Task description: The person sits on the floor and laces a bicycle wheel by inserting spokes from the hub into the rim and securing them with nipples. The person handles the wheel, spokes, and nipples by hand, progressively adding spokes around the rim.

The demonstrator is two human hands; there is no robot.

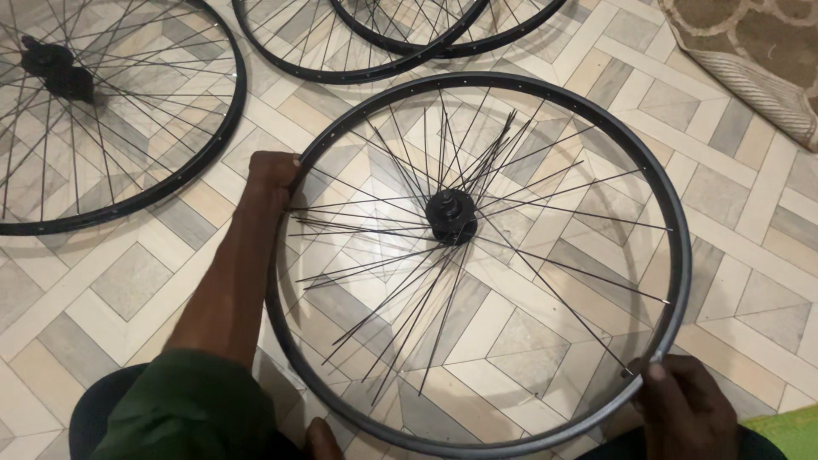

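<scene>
Gripping round black metal rim [682,255], left hand [273,170], right hand [686,405], thin loose spokes [383,255]

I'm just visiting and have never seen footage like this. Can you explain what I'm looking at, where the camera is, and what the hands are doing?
There is no machine here: a person works with two bare hands. The single picture comes from a camera on that person's head, looking down at a tiled floor.

In the middle lies a black bicycle rim with a hub at its centre. Many spokes fan out from the hub, and several hang loose, short of the rim. The left hand has a grip on the rim's far left edge; the right hand holds its near right edge.

A laced wheel lies at upper left, two more rims at the top, and a rug at upper right.
</scene>
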